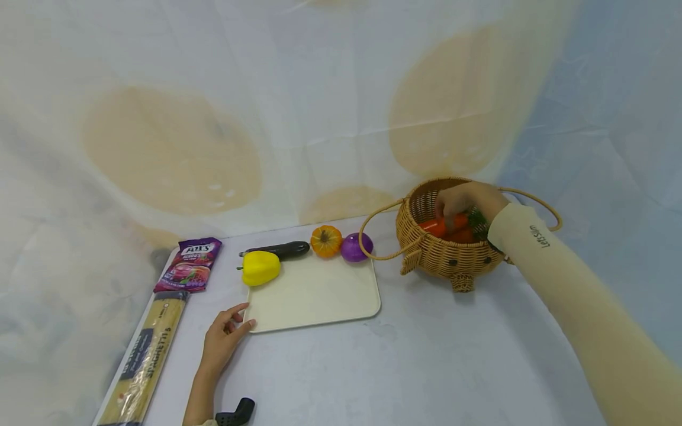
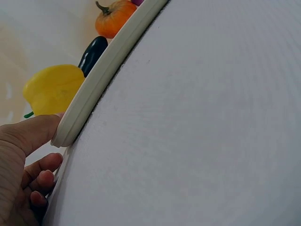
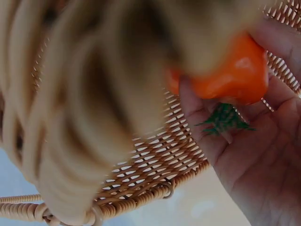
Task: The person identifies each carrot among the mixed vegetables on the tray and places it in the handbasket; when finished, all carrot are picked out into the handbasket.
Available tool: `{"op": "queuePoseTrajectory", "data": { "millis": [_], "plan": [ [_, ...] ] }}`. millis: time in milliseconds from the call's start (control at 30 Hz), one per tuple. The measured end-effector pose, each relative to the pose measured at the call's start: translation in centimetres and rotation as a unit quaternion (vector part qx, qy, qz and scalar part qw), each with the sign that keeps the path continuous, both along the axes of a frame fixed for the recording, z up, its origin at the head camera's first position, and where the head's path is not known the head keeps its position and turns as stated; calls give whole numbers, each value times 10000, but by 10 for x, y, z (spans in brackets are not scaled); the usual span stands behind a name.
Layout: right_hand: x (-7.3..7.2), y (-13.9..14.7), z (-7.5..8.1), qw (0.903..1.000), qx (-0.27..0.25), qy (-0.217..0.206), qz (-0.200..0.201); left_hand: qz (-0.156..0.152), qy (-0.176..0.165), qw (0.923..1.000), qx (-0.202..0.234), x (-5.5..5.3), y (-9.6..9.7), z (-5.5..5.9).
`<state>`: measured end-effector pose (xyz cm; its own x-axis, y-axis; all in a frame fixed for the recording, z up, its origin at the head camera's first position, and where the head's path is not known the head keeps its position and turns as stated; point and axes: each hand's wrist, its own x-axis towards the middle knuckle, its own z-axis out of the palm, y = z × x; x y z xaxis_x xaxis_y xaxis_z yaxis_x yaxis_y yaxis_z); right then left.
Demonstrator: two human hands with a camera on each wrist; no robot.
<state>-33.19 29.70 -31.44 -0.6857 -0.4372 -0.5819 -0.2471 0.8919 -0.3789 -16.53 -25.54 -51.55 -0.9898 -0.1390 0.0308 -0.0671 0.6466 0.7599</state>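
My right hand (image 1: pixel 459 200) reaches down into a wicker basket (image 1: pixel 453 258) and grips an orange carrot (image 3: pixel 242 73) with a green leafy top. In the head view the carrot lies low inside the basket, partly covered by the fingers. Another orange-red piece (image 1: pixel 462 235) shows beside it. At the near left corner of a cream tray (image 1: pixel 314 299), my left hand (image 1: pixel 225 337) holds the rim between thumb and fingers. A yellow bell pepper (image 1: pixel 261 268) sits on the tray's far left corner. Behind it lies a dark eggplant (image 1: pixel 293 249), beside an orange pumpkin (image 1: pixel 326 241) and a purple onion (image 1: pixel 356 247).
Along the table's left side lie a purple candy bag (image 1: pixel 189 264) and a long spaghetti pack (image 1: pixel 144 358). One basket handle (image 1: pixel 379 258) loops out over the onion; the other handle (image 1: pixel 543 204) sticks out to the right. A patterned cloth (image 1: pixel 330 118) hangs behind the table.
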Motion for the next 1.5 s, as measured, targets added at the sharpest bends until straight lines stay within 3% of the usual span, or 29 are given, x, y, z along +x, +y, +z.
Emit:
{"op": "queuePoseTrajectory", "data": {
  "millis": [233, 567, 733, 1067, 1500],
  "plan": [
    [5, 5, -8, 9974, 713, 34, -121, -18, 59, 10000, 5, 2, 1, 0],
    [13, 4, -11, 9918, 1270, -51, 138, -17, -17, 10000, 11, 1, 3, 2],
    [16, 5, -11, 9920, 1211, -100, 347, -16, -18, 10000, -3, 1, 3, 3],
    [19, 8, -20, 9947, 1003, -212, -117, 28, -18, 10000, 59, -1, 4, 3],
    [16, 10, -23, 9957, 897, -178, 112, 30, 12, 10000, 72, -1, 0, -1]
  ]
}}
